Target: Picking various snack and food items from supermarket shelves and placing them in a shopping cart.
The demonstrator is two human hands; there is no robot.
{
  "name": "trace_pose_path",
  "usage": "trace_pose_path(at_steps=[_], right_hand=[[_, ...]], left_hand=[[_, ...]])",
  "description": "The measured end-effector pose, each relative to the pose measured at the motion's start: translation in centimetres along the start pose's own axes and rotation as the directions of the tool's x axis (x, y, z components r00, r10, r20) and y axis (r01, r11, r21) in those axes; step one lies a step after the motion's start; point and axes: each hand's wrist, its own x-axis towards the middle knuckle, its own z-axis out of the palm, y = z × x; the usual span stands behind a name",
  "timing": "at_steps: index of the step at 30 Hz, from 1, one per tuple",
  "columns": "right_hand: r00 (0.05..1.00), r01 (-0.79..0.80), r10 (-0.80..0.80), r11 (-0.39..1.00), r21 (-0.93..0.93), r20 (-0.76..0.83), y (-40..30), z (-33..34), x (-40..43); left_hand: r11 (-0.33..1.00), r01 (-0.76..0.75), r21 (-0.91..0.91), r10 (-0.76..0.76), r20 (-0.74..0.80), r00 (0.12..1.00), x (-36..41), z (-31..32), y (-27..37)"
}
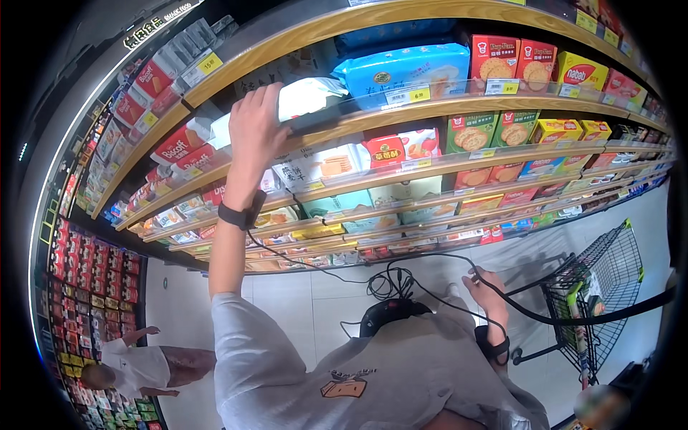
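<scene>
My left hand (257, 122) reaches up to a biscuit shelf and grips a white plastic packet (312, 98), which shows on both sides of the hand. The palm and most fingertips are hidden from view. Just right of it on the same shelf lies a large blue biscuit packet (406, 70). My right hand (486, 289) hangs low at my side with loosely bent fingers and nothing seen in it. A black cable passes close by that hand. Both wrists wear black bands wired to cables.
Wooden-edged shelves (371, 121) hold several rows of boxed and bagged biscuits. A black wire shopping cart (596, 295) stands on the right, goods inside. Coiled cables (395, 282) hang by a black pouch (395, 313) at my waist. Another person (142, 363) is at left, near hanging snack packs (94, 263).
</scene>
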Motion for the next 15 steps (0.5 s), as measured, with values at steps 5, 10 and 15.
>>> trace_pose_path(at_steps=[5, 10, 15], right_hand=[[0.989, 0.138, -0.134, 0.989, 0.06, -0.068, -0.7, -0.2, 1.1], [0.967, 0.227, -0.211, 0.968, 0.106, -0.146, -4.2, -1.4, 1.2], [0.917, 0.276, -0.146, 0.904, 0.326, -0.372, -5.9, -3.3, 2.2]], left_hand=[[0.994, -0.077, 0.072, 0.086, -0.131, 0.988, -1.2, 0.4, 0.0], [0.985, -0.106, 0.137, 0.146, -0.329, 0.933, -3.6, -0.5, -0.1], [0.986, -0.118, 0.12, 0.158, -0.419, 0.894, -6.4, -3.2, 0.6]])
